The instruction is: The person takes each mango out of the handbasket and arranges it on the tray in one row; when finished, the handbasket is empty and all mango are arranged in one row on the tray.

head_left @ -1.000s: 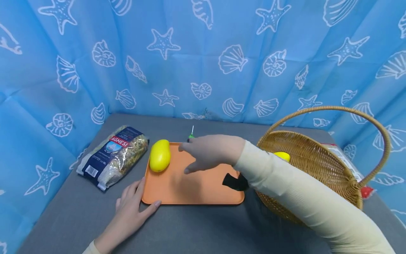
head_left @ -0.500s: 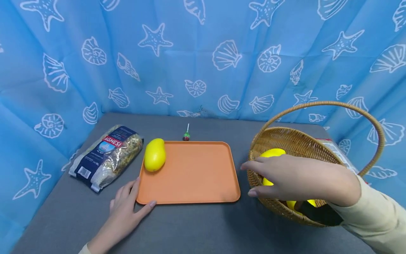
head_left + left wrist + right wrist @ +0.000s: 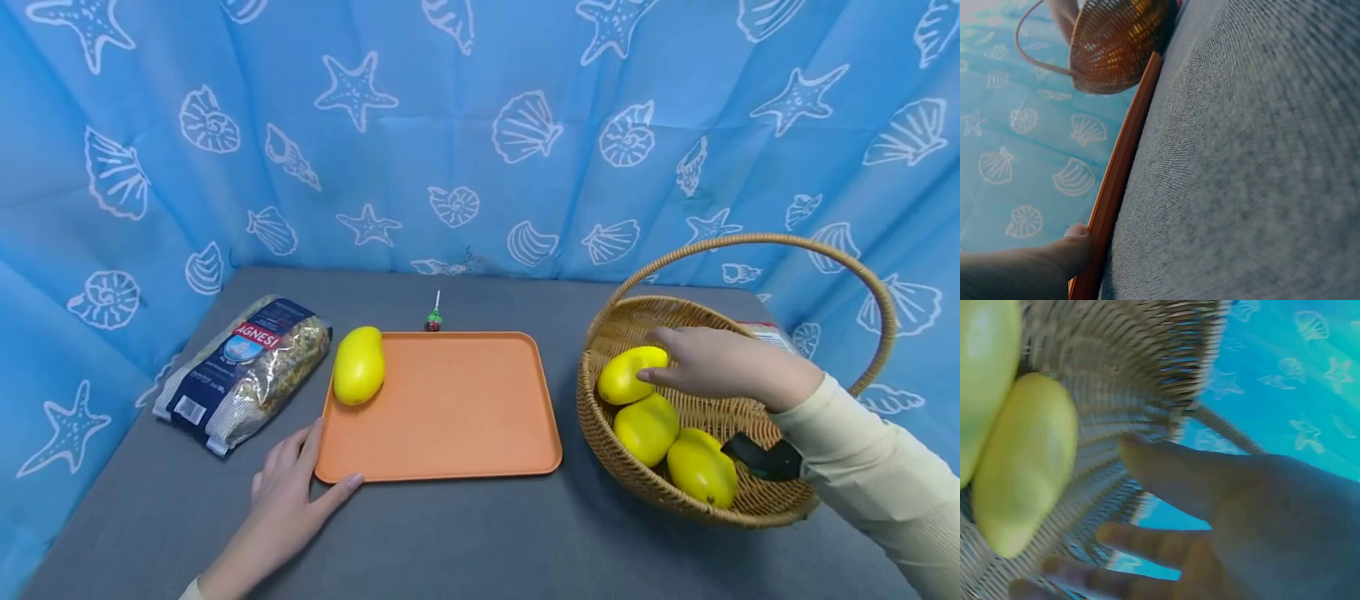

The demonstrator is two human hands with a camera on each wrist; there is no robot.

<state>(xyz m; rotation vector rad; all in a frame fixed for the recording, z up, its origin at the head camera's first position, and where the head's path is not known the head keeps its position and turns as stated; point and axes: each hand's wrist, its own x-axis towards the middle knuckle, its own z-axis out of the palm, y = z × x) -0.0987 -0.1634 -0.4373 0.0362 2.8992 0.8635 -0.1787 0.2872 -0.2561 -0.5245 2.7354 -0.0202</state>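
My left hand (image 3: 283, 497) rests at the near left corner of an orange tray (image 3: 457, 408), its thumb along the front rim and its fingers by the left side. In the left wrist view the thumb (image 3: 1074, 247) touches the tray's edge. One yellow mango (image 3: 359, 367) lies on the tray's left end. My right hand (image 3: 716, 362) reaches into a wicker basket (image 3: 600, 433), thumb and fingers spread. Beside its thumb lies a mango (image 3: 632, 375), with two more mangoes (image 3: 702, 468) nearer me. The right wrist view shows a gap between the hand and a mango (image 3: 1025, 465).
A bag of pasta (image 3: 247, 367) lies left of the tray. Behind the tray is a small lollipop (image 3: 433, 318). The basket's tall handle (image 3: 757, 239) arches over it, and a partly hidden package (image 3: 768, 335) lies behind. A blue shell-patterned curtain (image 3: 450, 125) encloses the grey table.
My right hand has moved from above the tray to the right and into the basket, uncovering the tray and the mangoes. The left hand has stayed at the tray's corner.
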